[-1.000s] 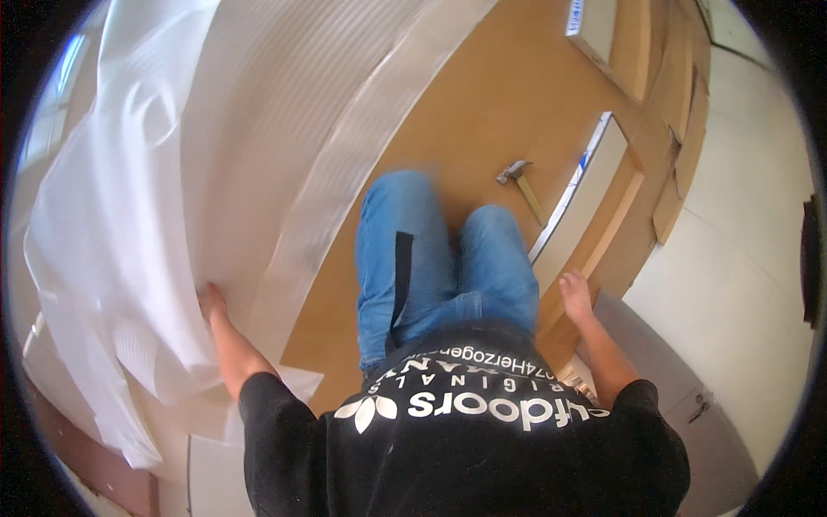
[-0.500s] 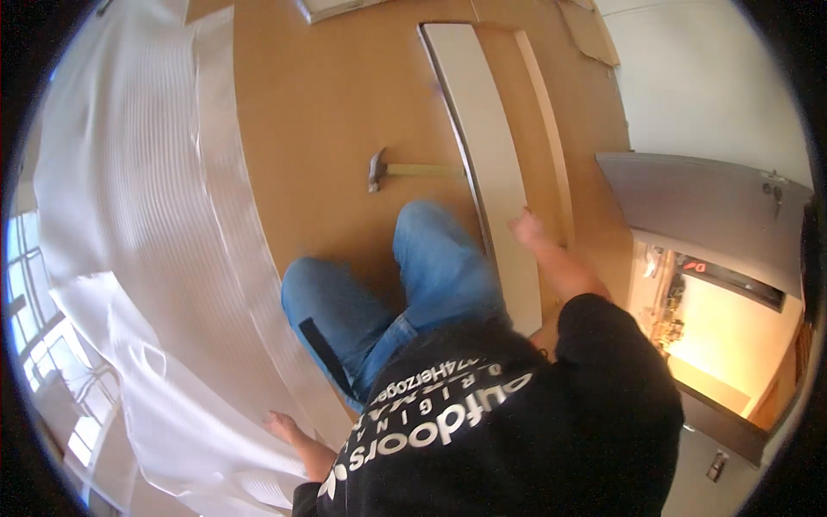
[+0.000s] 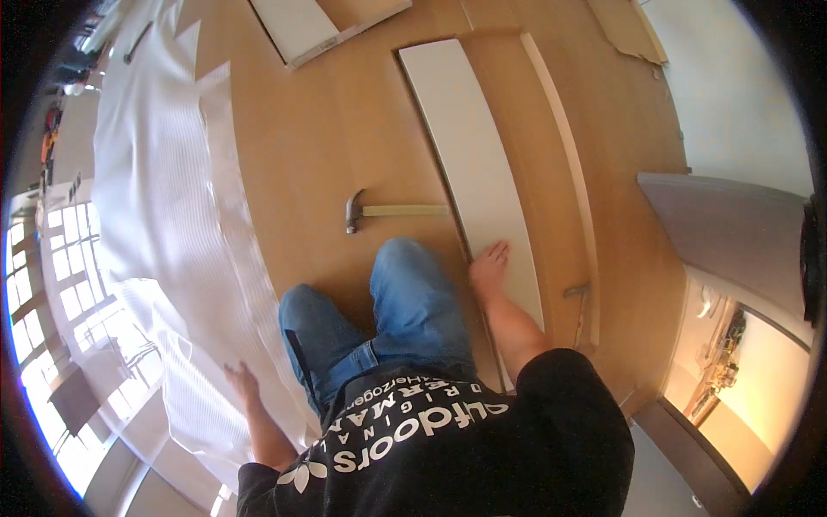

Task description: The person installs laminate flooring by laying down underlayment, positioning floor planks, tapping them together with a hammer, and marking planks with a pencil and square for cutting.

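I kneel on brown cardboard. My right hand lies flat, fingers extended, on a long white panel beside a cardboard strip with a raised edge. Just left of the panel lies a hammer with a pale handle, above my knees. My left hand, fingers apart, is at the white ribbed foam sheet along my left side; whether it touches the sheet I cannot tell.
Another white panel in cardboard lies at the top. A grey door and a lit opening are at right, beside a pale floor. Large windows show at far left.
My view has turned toward the right. My right hand has moved from the panel's side onto its top. My left hand has shifted along the foam sheet, with its fingers now apart.
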Motion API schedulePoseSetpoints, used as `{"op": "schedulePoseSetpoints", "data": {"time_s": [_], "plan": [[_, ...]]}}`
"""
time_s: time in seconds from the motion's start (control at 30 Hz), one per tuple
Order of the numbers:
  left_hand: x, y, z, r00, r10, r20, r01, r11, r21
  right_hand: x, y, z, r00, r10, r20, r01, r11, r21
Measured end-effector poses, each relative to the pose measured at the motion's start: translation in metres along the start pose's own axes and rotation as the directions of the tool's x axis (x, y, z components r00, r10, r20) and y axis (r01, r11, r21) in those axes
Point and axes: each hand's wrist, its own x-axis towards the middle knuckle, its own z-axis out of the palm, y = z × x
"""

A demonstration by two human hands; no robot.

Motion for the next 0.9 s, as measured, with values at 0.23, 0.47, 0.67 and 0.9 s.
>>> {"op": "schedulePoseSetpoints", "data": {"time_s": [0.23,0.47,0.67,0.9], "plan": [[-0.062,0.118,0.006,0.994,0.099,-0.035,-0.103,0.987,-0.122,-0.033,0.007,0.02,0.981,-0.125,-0.151,0.12,0.992,-0.043],[-0.121,0.066,0.05,0.993,-0.057,0.107,0.072,0.988,-0.135,0.023,0.089,0.001,0.953,-0.224,-0.202,0.193,0.968,-0.16],[-0.092,-0.066,-0.014,0.989,-0.149,0.013,0.149,0.986,-0.069,-0.067,0.08,-0.11,0.97,-0.237,0.059,0.187,0.876,0.446],[-0.098,0.151,-0.051,0.902,0.36,-0.239,-0.432,0.778,-0.457,-0.052,0.158,-0.156,0.95,-0.283,-0.13,0.311,0.827,0.469]]}}
